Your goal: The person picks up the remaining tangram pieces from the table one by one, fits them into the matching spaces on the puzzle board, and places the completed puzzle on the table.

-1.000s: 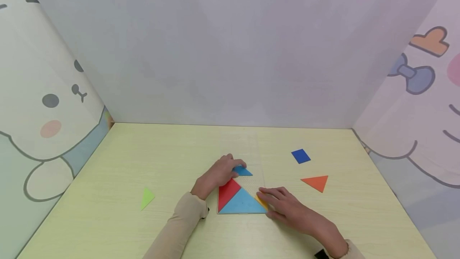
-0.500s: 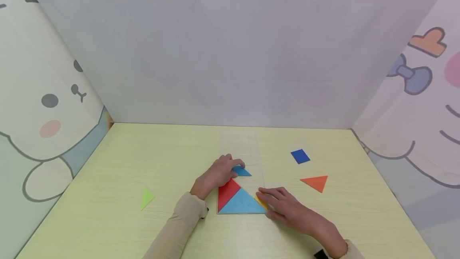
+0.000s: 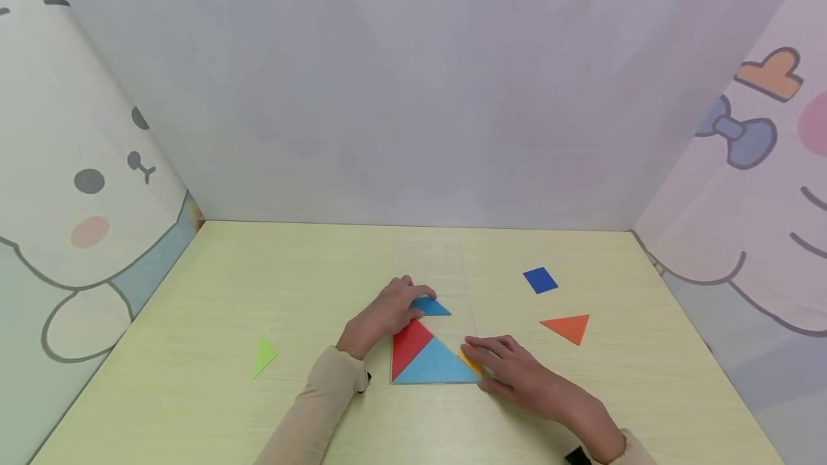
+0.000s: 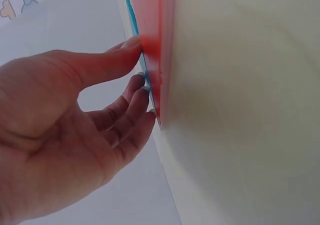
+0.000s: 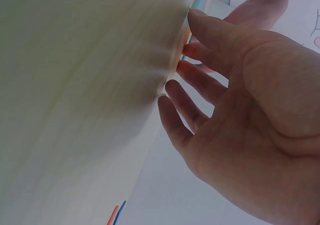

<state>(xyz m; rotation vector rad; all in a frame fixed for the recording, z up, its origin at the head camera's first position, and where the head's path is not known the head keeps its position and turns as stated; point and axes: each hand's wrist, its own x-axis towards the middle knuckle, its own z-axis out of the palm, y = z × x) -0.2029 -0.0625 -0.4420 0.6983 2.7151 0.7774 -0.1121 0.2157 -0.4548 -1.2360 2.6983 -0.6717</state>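
Observation:
In the head view a blue triangle lies flat over the transparent tray, pinched by my left hand between thumb and fingers. A red triangle and a larger light-blue triangle fill the tray's near left part. My right hand rests at the tray's right edge, its fingers extended over a yellow piece and covering much of it. From the left wrist, my left fingertips meet the blue piece just beyond the red one. The right wrist view has my right fingertips along the tray's edge.
A dark-blue square and an orange triangle lie on the table to the right. On the left is a lime-green triangle. A pale wall bounds the table's back, with cartoon-printed panels at both sides.
My left hand has shifted slightly left, and the blue triangle has slid a little left with it. My right hand stays at the yellow piece.

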